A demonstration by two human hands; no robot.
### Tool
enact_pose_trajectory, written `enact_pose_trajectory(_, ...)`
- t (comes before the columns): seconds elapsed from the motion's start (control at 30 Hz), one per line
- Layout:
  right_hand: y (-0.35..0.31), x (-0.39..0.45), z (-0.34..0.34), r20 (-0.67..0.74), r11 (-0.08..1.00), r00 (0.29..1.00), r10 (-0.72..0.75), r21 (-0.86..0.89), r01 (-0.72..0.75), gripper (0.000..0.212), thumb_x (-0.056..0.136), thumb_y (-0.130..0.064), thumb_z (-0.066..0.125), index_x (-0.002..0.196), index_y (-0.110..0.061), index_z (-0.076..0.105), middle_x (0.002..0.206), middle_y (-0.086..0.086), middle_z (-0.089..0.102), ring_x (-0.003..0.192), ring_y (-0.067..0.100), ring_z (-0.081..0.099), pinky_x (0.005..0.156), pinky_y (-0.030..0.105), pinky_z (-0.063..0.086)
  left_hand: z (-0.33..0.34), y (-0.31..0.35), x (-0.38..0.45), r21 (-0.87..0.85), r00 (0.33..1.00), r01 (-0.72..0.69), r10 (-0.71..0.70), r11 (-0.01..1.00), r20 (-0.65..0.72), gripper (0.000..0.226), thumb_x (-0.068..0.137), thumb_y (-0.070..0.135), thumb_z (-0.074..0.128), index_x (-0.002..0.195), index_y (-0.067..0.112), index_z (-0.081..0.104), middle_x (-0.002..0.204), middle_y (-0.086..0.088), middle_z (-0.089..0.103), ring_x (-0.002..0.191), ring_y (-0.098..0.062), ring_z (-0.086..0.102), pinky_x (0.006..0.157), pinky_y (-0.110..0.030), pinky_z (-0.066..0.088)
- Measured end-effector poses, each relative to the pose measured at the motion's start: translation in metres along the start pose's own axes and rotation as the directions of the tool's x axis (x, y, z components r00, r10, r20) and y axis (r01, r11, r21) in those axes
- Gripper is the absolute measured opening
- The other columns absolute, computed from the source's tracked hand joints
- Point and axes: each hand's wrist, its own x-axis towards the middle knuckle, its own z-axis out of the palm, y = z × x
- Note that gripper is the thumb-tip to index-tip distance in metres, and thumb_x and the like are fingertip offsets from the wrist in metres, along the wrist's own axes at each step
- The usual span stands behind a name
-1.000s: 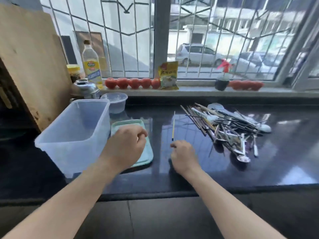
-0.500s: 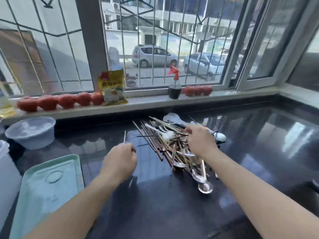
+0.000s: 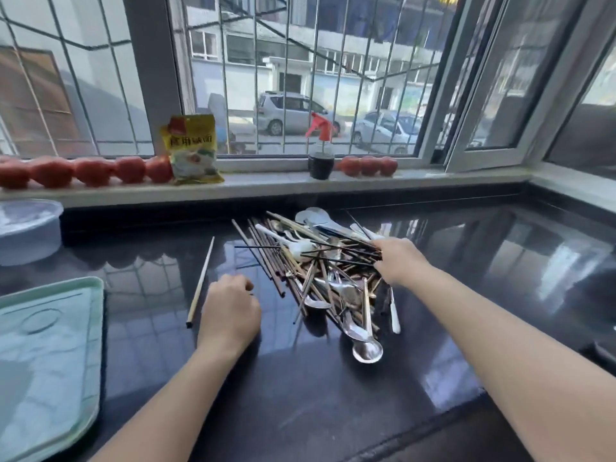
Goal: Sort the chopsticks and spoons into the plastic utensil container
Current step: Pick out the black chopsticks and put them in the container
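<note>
My right hand [image 3: 398,260] reaches into the far side of the pile [image 3: 320,271], fingers down among the thin black chopsticks; I can't tell whether they have closed on one yet. My left hand [image 3: 230,310] rests on the bench [image 3: 466,295] with fingers loosely curled and holding nothing, just left of the pile. Just beyond its knuckles to the left a lone chopstick [image 3: 201,282] lies by itself. The pile is a tangle of chopsticks crossed over metal spoons [image 3: 366,348] and white ones, so I judge that pulling one stick could drag others along, scatter them over the glossy bench or roll a spoon off the near edge. Further left sits a green tray [image 3: 50,361], with a tub [image 3: 28,228] behind it. The container itself is out of view.
</note>
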Motion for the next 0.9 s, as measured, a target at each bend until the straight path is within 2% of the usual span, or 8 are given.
enact_pose_trajectory(0.07, 0.001, 0.018, 0.006, 0.094, 0.996, 0.995, -0.027, -0.086, 0.035, 0.048, 0.095, -0.013, 0.052, 0.142, -0.023, 0.05, 0.135, 0.008, 0.059, 0.124, 0.033, 0.052, 0.096, 0.035, 0.047, 0.012, -0.007, 0.005, 0.051, 1.0, 0.01, -0.01, 0.999, -0.006, 0.022, 0.092, 0.006, 0.052, 0.105, 0.007, 0.069, 0.105, -0.013, 0.062, 0.104, -0.034, 0.055, 0.087, -0.041, 0.043)
enact_pose_trajectory(0.13, 0.003, 0.027, 0.015, 0.124, 0.986, 0.987, -0.102, -0.115, 0.117, 0.051, 0.096, -0.018, 0.056, 0.146, -0.024, 0.048, 0.137, 0.007, 0.059, 0.129, 0.031, 0.048, 0.1, 0.037, 0.044, 0.015, -0.008, 0.006, 0.062, 1.0, 0.022, -0.021, 0.998, -0.013, 0.019, 0.091, 0.005, 0.052, 0.102, 0.007, 0.067, 0.101, -0.012, 0.06, 0.1, -0.032, 0.054, 0.084, -0.04, 0.043)
enact_pose_trajectory(0.2, 0.005, 0.032, 0.02, 0.069, 0.971, 0.98, -0.189, -0.136, 0.197, 0.049, 0.096, -0.025, 0.062, 0.143, -0.025, 0.053, 0.135, 0.004, 0.059, 0.131, 0.028, 0.044, 0.108, 0.043, 0.041, 0.017, -0.006, 0.008, 0.076, 0.999, 0.025, -0.023, 0.997, -0.025, 0.015, 0.09, 0.005, 0.052, 0.099, 0.007, 0.064, 0.095, -0.007, 0.055, 0.096, -0.031, 0.053, 0.078, -0.035, 0.039)
enact_pose_trajectory(0.37, 0.016, 0.04, 0.023, -0.086, 0.937, 0.938, -0.336, -0.125, 0.325, 0.024, 0.099, -0.033, 0.059, 0.112, -0.02, 0.075, 0.107, 0.0, 0.061, 0.109, 0.024, 0.047, 0.097, 0.043, 0.045, 0.018, -0.005, 0.011, 0.056, 0.998, 0.033, -0.029, 0.998, -0.057, 0.012, 0.089, 0.009, 0.055, 0.098, 0.011, 0.063, 0.091, -0.002, 0.052, 0.087, -0.02, 0.045, 0.077, -0.029, 0.032)
enact_pose_trajectory(0.53, 0.017, 0.04, 0.018, -0.191, 0.95, 0.937, -0.293, 0.047, 0.307, 0.023, 0.099, -0.034, 0.06, 0.104, -0.021, 0.078, 0.1, 0.001, 0.067, 0.105, 0.025, 0.052, 0.092, 0.041, 0.048, 0.014, -0.002, 0.011, 0.007, 0.996, 0.068, -0.067, 0.998, -0.052, 0.01, 0.09, 0.013, 0.055, 0.093, 0.014, 0.065, 0.089, 0.002, 0.054, 0.084, -0.019, 0.049, 0.074, -0.03, 0.033)
enact_pose_trajectory(0.7, -0.001, 0.037, 0.021, -0.061, 0.941, 0.939, -0.339, -0.013, 0.339, 0.017, 0.096, -0.033, 0.064, 0.103, -0.029, 0.079, 0.096, -0.001, 0.072, 0.108, 0.023, 0.053, 0.089, 0.036, 0.049, 0.01, -0.004, 0.008, -0.042, 0.998, 0.063, -0.064, 0.997, -0.024, 0.01, 0.091, 0.013, 0.056, 0.09, 0.02, 0.063, 0.091, 0.004, 0.059, 0.083, -0.015, 0.053, 0.069, -0.027, 0.035)
enact_pose_trajectory(0.83, -0.009, 0.029, 0.018, -0.057, 0.944, 0.944, -0.325, 0.049, 0.327, 0.028, 0.098, -0.038, 0.059, 0.072, -0.035, 0.069, 0.083, 0.0, 0.064, 0.093, 0.02, 0.052, 0.08, 0.04, 0.05, 0.008, -0.009, 0.008, -0.094, 0.998, 0.056, -0.059, 0.994, -0.029, 0.015, 0.09, 0.013, 0.056, 0.09, 0.027, 0.062, 0.093, 0.01, 0.062, 0.079, -0.003, 0.052, 0.063, -0.011, 0.03)
enact_pose_trajectory(0.9, -0.006, 0.026, 0.015, -0.034, 0.943, 0.946, -0.322, 0.079, 0.324, 0.029, 0.098, -0.036, 0.059, 0.071, -0.031, 0.067, 0.076, -0.004, 0.063, 0.082, 0.018, 0.057, 0.071, 0.035, 0.049, 0.008, -0.01, 0.009, -0.12, 0.997, 0.065, -0.07, 0.991, -0.037, 0.015, 0.09, 0.014, 0.055, 0.09, 0.027, 0.063, 0.093, 0.011, 0.063, 0.079, 0.001, 0.052, 0.062, -0.012, 0.03)
